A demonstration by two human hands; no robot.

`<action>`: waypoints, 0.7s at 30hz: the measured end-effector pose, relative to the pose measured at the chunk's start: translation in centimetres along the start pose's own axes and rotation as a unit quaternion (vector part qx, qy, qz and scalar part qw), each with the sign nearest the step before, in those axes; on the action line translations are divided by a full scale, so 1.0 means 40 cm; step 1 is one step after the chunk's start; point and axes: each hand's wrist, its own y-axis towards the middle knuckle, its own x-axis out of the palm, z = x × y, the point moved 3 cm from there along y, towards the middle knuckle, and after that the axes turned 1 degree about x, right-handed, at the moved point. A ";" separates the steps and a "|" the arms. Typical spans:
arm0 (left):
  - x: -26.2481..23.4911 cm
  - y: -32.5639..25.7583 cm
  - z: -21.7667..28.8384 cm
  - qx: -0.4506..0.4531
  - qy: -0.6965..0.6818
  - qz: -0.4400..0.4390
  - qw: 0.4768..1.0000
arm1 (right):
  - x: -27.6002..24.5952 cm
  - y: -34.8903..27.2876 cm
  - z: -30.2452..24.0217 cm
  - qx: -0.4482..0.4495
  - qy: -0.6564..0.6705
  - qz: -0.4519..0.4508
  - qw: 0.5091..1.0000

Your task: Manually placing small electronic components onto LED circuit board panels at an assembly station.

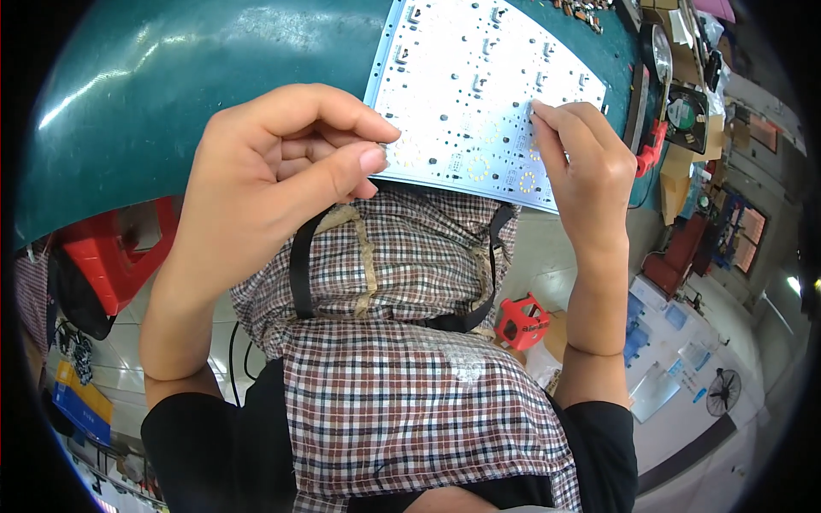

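Observation:
A white circuit board panel [432,77] rests on the green table and reaches over its near edge. Small dark components and rings of yellowish pads are spread across it. My left hand [274,162] is closed in a loose pinch at the panel's near left corner, thumb and forefinger close together. Anything between those tips is too small to name. Over the right part of the panel, my right hand [586,158] is closed, its thumb and forefinger pinched at the surface. Whatever they hold is hidden by the fingers.
The green table [205,77] extends to the left. Loose small parts [586,13] lie at the far right, near a small black fan [687,113] and a red clamp-like piece [652,147]. Red stools [523,321] stand below. A checked apron [410,368] covers my lap.

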 end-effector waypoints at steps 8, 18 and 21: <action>-0.009 0.016 -0.004 -0.042 -0.038 0.018 0.998 | -0.007 0.012 0.031 0.128 0.146 -0.045 0.980; -0.022 0.011 -0.001 -0.033 -0.039 0.013 0.999 | -0.018 0.035 0.042 0.193 0.208 -0.102 0.953; -0.020 0.019 0.002 -0.050 -0.049 0.014 0.997 | -0.017 0.037 0.042 0.215 0.232 -0.090 0.945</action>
